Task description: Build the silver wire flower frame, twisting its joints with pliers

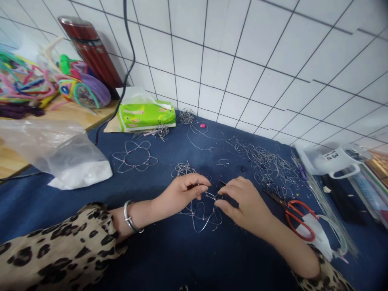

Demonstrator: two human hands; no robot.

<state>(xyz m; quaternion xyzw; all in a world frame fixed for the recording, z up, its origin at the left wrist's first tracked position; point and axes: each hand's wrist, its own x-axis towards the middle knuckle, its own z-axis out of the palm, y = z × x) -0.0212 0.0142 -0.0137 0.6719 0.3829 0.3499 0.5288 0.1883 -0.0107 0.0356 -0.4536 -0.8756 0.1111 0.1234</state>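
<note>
A thin wire flower frame with small pink beads (203, 216) lies on the dark blue cloth (169, 250) between my hands. My left hand (182, 192) is curled, its fingertips pinching the wire at the frame's upper edge. My right hand (242, 198) is also closed, thumb and forefinger pinched on the same wire from the right. A bangle sits on my left wrist above a leopard-print sleeve.
A finished wire flower (135, 155) lies to the upper left. Loose wire scraps (266, 161) spread to the right, with red-handled scissors (298, 216) beside them. Behind stand a green tissue pack (147, 115), a plastic bag (57, 151), coloured pipe cleaners (30, 83), a red flask (91, 46) and a white cup (336, 161).
</note>
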